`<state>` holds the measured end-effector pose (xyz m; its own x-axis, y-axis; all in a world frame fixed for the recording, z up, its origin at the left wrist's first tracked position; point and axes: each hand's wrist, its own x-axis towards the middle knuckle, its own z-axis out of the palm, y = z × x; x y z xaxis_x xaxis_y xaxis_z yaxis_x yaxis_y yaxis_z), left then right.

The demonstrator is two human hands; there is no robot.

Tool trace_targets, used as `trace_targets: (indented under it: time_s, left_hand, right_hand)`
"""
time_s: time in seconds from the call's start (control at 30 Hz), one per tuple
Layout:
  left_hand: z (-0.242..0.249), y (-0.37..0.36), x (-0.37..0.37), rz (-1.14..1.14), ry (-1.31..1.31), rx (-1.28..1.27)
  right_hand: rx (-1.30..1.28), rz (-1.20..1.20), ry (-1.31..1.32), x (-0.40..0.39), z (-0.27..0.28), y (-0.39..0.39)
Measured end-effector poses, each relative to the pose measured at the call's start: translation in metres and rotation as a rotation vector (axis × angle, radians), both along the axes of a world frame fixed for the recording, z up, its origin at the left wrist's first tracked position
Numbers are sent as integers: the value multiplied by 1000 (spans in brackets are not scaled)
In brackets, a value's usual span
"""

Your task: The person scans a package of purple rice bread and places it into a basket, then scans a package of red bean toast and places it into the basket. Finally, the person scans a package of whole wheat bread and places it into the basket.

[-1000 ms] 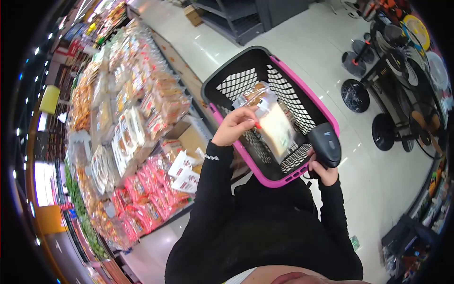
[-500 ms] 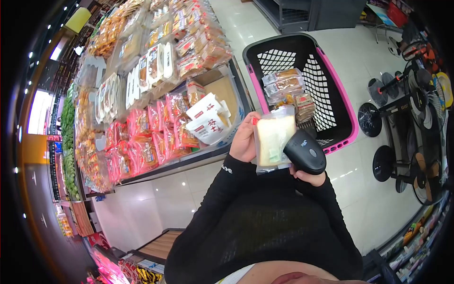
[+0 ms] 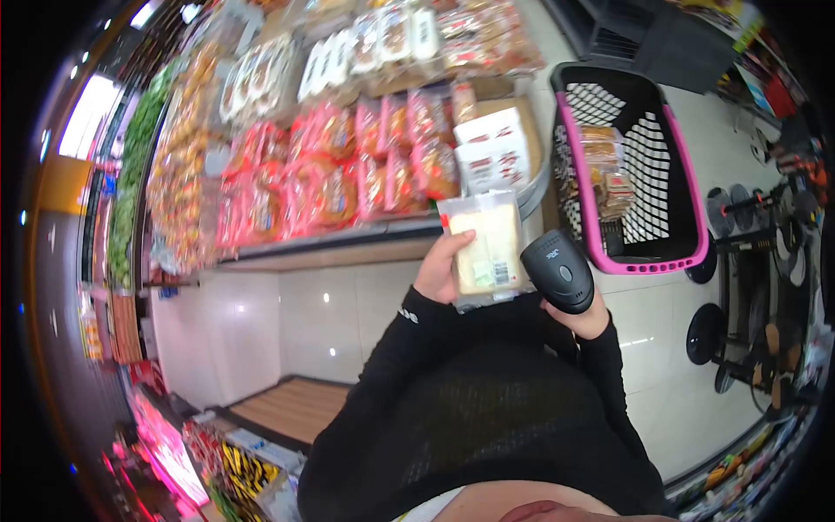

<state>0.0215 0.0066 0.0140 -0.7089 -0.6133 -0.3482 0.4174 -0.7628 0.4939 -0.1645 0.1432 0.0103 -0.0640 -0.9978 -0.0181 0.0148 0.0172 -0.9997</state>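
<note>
My left hand (image 3: pixel 442 270) grips a clear packet of sliced white bread (image 3: pixel 480 239) by its left side, thumb across the front. A barcode label shows near the packet's lower right. In my right hand (image 3: pixel 584 317) is a black barcode scanner (image 3: pixel 561 271), fingers wrapped round its handle beneath the head. The scanner's head is right beside the packet's right edge. Past the packet, a white printed package (image 3: pixel 494 152) lies in a box at the display's near right corner.
A black basket with a pink rim (image 3: pixel 687 209) stands at the right, holding several packaged breads (image 3: pixel 607 170). To the left spreads a display of bagged breads, with red-and-clear packets (image 3: pixel 335 187) along its front. Fans (image 3: pixel 770 348) stand at the far right; a wooden platform (image 3: pixel 291 413) is at lower left.
The view has swung left, so the basket and display sit further right. The bread packet has come away from the scanner head, which overlapped it before, and its barcode now shows.
</note>
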Motion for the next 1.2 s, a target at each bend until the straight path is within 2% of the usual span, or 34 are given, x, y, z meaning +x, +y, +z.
trace_targets:
  time_s: [0.03, 0.07, 0.13, 0.17, 0.23, 0.33, 0.53, 0.67, 0.77, 0.8, 0.87, 1.0, 1.07, 1.13, 1.2]
  left_hand:
    - [-3, -3, 21, -28, 30, 13]
    - [-2, -4, 41, -27, 8, -19]
    - [-6, -5, 76, -49, -93, -98]
    - [-5, -2, 89, -36, -102, -101]
    - [-3, 2, 107, -61, -135, -33]
    - [-8, 8, 128, -78, -156, -114]
    - [-8, 11, 142, -68, -142, -48]
    - [-4, 11, 139, -32, -156, -75]
    - [-4, 11, 134, 3, -95, -89]
    - [-5, 8, 131, -10, -90, -99]
    - [-8, 7, 122, 30, -28, -79]
    - [-8, 11, 97, 151, 31, -100]
    - [0, 16, 95, 203, -8, -105]
    - [4, 19, 100, 258, 56, 28]
    - [7, 23, 107, 238, 88, 64]
  right_hand:
    - [-100, 23, 156, 11, 17, -5]
    - [-86, 64, 145, 18, 19, -6]
    - [-9, 399, 370, 27, 16, -6]
    - [76, 497, 377, 36, 20, -7]
    - [39, 542, 409, 59, 26, -11]
    - [-4, 617, 443, 80, 30, -18]
    - [-15, 752, 642, 96, 31, -23]
    - [5, 698, 665, 98, 25, -21]
    - [-76, 501, 425, 101, 23, -17]
    - [-80, 486, 431, 104, 19, -16]
    - [-140, 247, 383, 111, 9, -13]
    - [-109, 66, 514, 130, 18, -18]
    - [-165, 47, 448, 131, 11, -22]
    - [-408, 73, 566, 131, 10, -24]
    - [-458, 70, 602, 135, 12, -21]
